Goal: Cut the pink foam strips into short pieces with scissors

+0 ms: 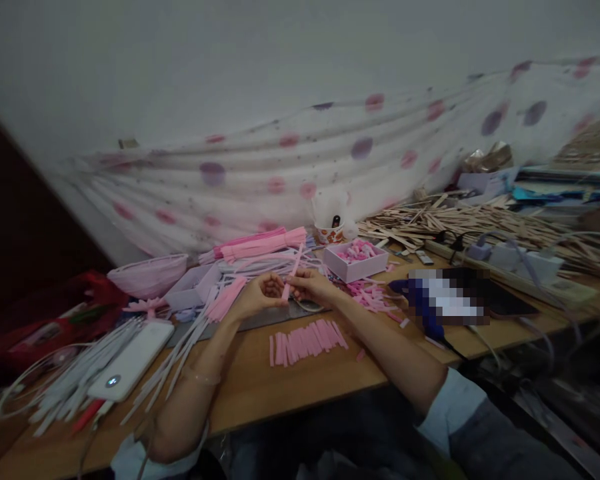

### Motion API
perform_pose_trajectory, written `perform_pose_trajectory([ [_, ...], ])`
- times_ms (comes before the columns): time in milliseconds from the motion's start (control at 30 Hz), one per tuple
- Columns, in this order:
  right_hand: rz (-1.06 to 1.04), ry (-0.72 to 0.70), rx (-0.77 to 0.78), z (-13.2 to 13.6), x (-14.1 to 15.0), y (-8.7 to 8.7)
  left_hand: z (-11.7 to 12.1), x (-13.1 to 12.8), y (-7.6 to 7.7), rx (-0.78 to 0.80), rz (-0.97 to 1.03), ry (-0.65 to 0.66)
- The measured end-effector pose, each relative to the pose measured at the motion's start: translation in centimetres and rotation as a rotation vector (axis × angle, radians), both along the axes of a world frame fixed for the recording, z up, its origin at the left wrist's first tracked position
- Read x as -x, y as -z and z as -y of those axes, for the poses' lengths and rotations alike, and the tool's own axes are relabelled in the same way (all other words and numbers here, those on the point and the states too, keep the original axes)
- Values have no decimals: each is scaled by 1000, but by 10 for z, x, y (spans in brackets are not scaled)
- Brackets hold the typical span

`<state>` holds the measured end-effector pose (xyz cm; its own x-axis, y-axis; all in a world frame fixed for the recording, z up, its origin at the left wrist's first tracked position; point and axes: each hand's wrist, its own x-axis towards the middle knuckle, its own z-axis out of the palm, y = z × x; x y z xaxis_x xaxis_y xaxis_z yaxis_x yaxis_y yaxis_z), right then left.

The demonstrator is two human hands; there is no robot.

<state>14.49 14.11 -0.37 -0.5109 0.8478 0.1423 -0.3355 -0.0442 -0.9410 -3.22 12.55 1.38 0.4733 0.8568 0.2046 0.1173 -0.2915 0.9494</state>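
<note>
A narrow pink strip (295, 262), which looks like soft fabric or chenille stem, stands slanted between my hands above the table. My right hand (311, 288) pinches it near its lower part. My left hand (261, 295) is curled, with thumb and fingertips closed at the strip's lower end. Just below my hands, several short pink pieces (307, 342) lie side by side in a row on the wood. A bundle of long pink strips (263, 244) lies behind my hands, and a smaller pink bundle (225, 299) rests beside my left wrist.
A box of short pink pieces (356, 268) stands behind my right hand, with loose pieces (373, 295) before it. Left are a white power bank (131, 360), pale strips (80, 373) and a basket (149, 275). Right are a blue tool (425, 310), cables and wooden sticks (440, 223).
</note>
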Motion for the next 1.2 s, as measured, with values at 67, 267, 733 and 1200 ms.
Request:
perform_pose_trajectory([
  [67, 2, 24, -6, -2, 0, 1, 0, 1, -1, -2, -2, 7],
  [267, -36, 101, -50, -4, -1, 1, -3, 7, -4, 16, -25, 19],
  [733, 147, 44, -252, 2, -1, -3, 2, -1, -1, 96, -152, 12],
  [1200, 257, 115, -366, -3, 1, 4, -6, 6, 1, -98, -242, 61],
])
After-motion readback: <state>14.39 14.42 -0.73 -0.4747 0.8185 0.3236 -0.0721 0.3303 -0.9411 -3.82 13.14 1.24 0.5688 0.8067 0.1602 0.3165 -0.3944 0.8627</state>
